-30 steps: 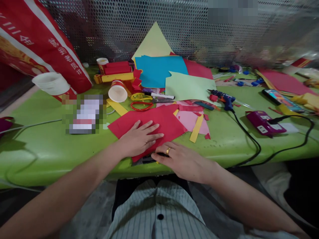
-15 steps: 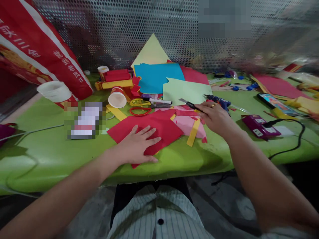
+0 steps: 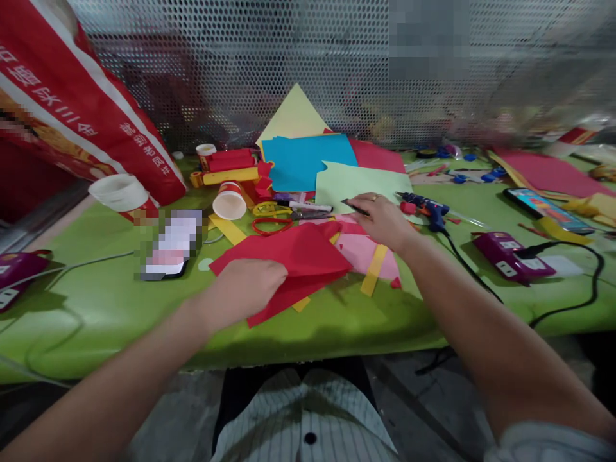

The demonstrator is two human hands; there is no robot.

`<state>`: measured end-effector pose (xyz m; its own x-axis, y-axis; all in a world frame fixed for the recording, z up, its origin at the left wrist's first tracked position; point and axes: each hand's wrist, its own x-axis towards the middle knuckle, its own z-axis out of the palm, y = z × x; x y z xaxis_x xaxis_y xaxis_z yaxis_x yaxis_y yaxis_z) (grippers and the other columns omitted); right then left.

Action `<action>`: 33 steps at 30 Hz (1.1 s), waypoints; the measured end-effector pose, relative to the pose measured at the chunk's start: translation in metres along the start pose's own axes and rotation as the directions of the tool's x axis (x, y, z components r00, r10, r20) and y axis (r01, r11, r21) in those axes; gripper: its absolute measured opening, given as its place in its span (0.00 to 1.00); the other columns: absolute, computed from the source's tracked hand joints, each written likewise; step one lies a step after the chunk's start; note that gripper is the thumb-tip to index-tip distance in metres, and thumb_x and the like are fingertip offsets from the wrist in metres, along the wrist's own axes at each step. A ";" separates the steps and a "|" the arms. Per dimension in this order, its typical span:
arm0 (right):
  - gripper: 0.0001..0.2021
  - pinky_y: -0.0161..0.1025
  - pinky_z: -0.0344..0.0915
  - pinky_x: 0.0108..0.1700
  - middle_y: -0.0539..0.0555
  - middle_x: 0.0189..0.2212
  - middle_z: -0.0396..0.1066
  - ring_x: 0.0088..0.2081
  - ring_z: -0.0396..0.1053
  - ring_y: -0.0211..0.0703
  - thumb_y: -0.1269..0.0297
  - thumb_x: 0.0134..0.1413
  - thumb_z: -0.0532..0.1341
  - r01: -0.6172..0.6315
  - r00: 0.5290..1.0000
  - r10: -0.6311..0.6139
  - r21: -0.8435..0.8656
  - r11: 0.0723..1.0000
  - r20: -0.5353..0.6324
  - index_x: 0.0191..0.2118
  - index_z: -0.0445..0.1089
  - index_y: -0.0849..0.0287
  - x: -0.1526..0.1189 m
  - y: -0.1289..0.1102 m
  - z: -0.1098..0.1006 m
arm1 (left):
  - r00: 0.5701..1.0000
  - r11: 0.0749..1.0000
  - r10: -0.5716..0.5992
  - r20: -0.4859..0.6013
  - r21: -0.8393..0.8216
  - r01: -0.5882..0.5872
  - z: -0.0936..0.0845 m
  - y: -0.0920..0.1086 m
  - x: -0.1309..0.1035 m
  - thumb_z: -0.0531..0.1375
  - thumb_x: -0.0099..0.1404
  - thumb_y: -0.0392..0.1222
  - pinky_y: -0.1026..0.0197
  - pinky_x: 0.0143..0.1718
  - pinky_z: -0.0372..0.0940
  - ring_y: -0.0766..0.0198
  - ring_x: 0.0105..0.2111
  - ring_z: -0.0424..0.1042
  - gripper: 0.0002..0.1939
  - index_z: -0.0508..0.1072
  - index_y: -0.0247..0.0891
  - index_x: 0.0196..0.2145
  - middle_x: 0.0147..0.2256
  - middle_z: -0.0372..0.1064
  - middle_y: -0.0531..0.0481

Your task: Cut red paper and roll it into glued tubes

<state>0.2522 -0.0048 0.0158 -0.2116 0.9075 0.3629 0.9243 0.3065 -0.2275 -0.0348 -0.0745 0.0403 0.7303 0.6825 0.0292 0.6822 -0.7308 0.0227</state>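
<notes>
Red paper (image 3: 298, 250) lies near the table's front edge, its lower part lifted and folded. My left hand (image 3: 250, 289) is closed on the paper's left part, fingers curled. My right hand (image 3: 385, 218) holds a dark craft knife (image 3: 355, 206), its tip pointing left, over the lower edge of a pale green sheet (image 3: 360, 183). Below the knife lie pink paper (image 3: 370, 253) and a yellow strip (image 3: 374, 271). Red-handled scissors (image 3: 272, 226) rest behind the red paper.
A blue glue gun (image 3: 433, 210) with a black cord is right of my right hand. Further right sit a purple power socket (image 3: 510, 256) and a phone (image 3: 548, 208). Paper cups (image 3: 230, 202), another phone (image 3: 176, 244) and a tall red bag (image 3: 120, 115) stand or lie left.
My left hand has gone from lying flat with spread fingers to gripping the red paper, whose lower part has risen. My right hand, with the knife, has moved left, uncovering the glue gun.
</notes>
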 end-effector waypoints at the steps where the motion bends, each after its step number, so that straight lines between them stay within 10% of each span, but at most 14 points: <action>1: 0.16 0.49 0.63 0.50 0.59 0.45 0.71 0.47 0.67 0.51 0.64 0.56 0.51 0.024 1.000 -0.023 0.081 0.996 -0.021 0.45 0.72 0.59 0.002 -0.009 -0.003 | 0.998 0.998 -0.056 -0.018 0.014 0.056 -0.007 -0.002 0.001 0.45 0.67 0.40 0.56 0.38 0.66 0.58 0.36 0.74 0.17 0.74 0.38 0.37 0.37 0.76 0.46; 5: 0.20 0.47 0.65 0.46 0.58 0.41 0.73 0.44 0.69 0.48 0.52 0.58 0.50 0.105 0.991 -0.052 0.462 0.881 -0.125 0.43 0.72 0.58 0.007 -0.033 -0.002 | 0.965 0.982 -0.186 -0.184 -0.067 0.177 -0.040 -0.013 0.003 0.48 0.65 0.42 0.58 0.35 0.66 0.58 0.35 0.74 0.14 0.73 0.40 0.39 0.36 0.76 0.49; 9: 0.27 0.47 0.65 0.48 0.59 0.45 0.72 0.46 0.69 0.46 0.44 0.57 0.44 0.010 0.974 0.168 0.766 0.642 -0.153 0.49 0.67 0.58 0.005 -0.033 0.010 | 0.840 0.936 -0.321 -0.438 -0.283 0.210 -0.059 -0.023 0.008 0.56 0.61 0.41 0.63 0.35 0.65 0.64 0.32 0.73 0.08 0.73 0.43 0.36 0.34 0.75 0.55; 17: 0.35 0.49 0.66 0.48 0.55 0.42 0.73 0.49 0.68 0.50 0.33 0.50 0.39 0.109 0.964 0.212 0.963 0.247 -0.164 0.42 0.71 0.54 -0.006 -0.017 0.021 | 0.656 0.785 -0.498 -0.567 -0.616 0.063 -0.027 -0.031 0.052 0.59 0.55 0.36 0.63 0.33 0.66 0.65 0.30 0.71 0.04 0.72 0.41 0.30 0.29 0.73 0.55; 22: 0.23 0.46 0.67 0.44 0.53 0.38 0.73 0.43 0.70 0.48 0.41 0.44 0.59 0.137 0.960 0.153 0.868 0.477 -0.235 0.40 0.72 0.53 -0.003 -0.006 0.022 | 0.592 0.702 -0.551 -0.589 -0.710 -0.053 0.003 -0.043 0.061 0.58 0.57 0.40 0.63 0.31 0.66 0.66 0.29 0.71 0.04 0.70 0.39 0.31 0.29 0.71 0.53; 26: 0.16 0.45 0.67 0.41 0.54 0.35 0.71 0.38 0.69 0.45 0.49 0.46 0.62 0.188 0.906 0.124 0.649 0.737 -0.404 0.36 0.72 0.54 -0.003 -0.010 0.019 | 0.384 0.845 -0.497 -0.779 -0.535 0.008 0.007 -0.046 0.052 0.58 0.58 0.40 0.57 0.38 0.68 0.62 0.35 0.73 0.05 0.71 0.40 0.34 0.33 0.73 0.51; 33: 0.24 0.40 0.67 0.33 0.56 0.43 0.66 0.32 0.68 0.37 0.63 0.49 0.59 0.075 0.889 0.213 0.587 0.806 -0.405 0.54 0.60 0.54 -0.004 -0.012 0.026 | 0.526 0.999 -0.034 -0.850 -0.047 -0.013 0.002 -0.038 0.040 0.57 0.57 0.32 0.46 0.53 0.58 0.55 0.50 0.67 0.09 0.73 0.45 0.33 0.43 0.74 0.52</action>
<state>0.2340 -0.0044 -0.0063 0.1370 0.7559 0.6402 0.5426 0.4835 -0.6869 -0.0318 -0.0195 0.0387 0.3296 0.3806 0.8640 0.6704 -0.7387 0.0697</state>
